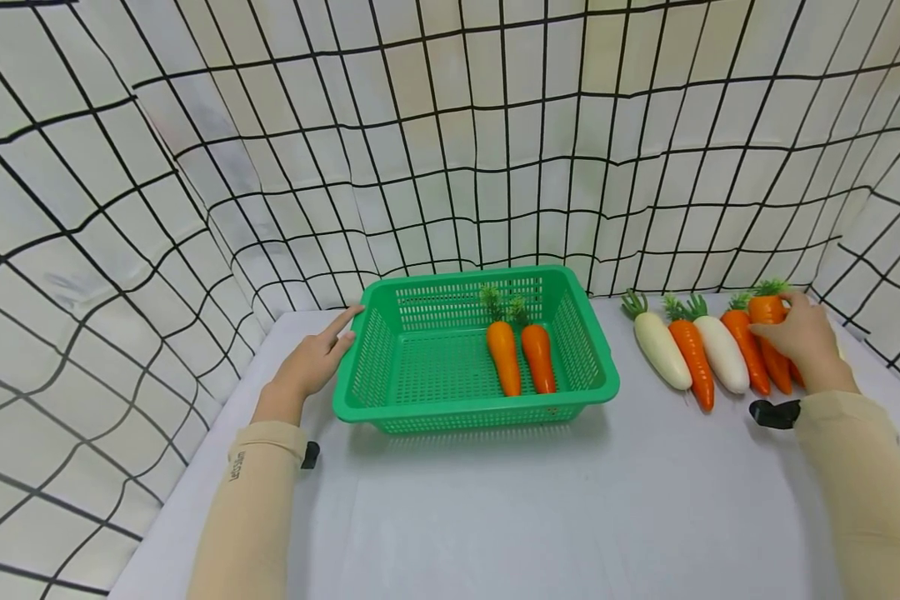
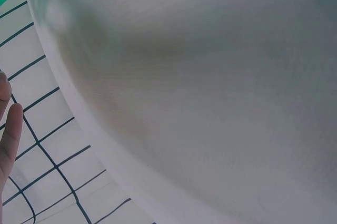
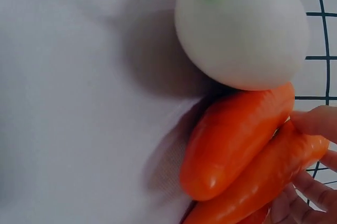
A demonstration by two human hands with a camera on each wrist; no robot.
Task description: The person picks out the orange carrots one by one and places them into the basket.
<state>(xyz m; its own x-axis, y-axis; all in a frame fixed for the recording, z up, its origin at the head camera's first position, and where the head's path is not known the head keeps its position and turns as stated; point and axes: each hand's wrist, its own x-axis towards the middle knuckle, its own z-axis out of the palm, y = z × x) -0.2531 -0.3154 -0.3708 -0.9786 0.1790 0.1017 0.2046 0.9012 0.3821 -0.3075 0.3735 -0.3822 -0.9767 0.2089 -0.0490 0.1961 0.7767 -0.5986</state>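
Observation:
My left hand [image 1: 309,362] touches the left rim of a green plastic basket [image 1: 476,408] with its fingers fairly straight. Only some of its fingers [image 2: 10,139] show at the left wrist view's edge. Two carrots with leafy tops, one lighter [image 1: 503,358] and one darker [image 1: 537,358], lie in the basket's right half. At the right, my right hand [image 1: 810,337] grips a carrot [image 3: 253,174] near its leafy end, thumb on one side and fingers on the other. Beside it lies another carrot [image 3: 231,145], then a white radish [image 3: 242,29].
Farther left in the row are a carrot [image 1: 693,362] and a cream-coloured radish [image 1: 660,350]. More orange and white shapes are partly hidden behind my right hand. Black-and-white grid cloth [image 1: 495,133] walls the back and sides of the white table [image 1: 495,517].

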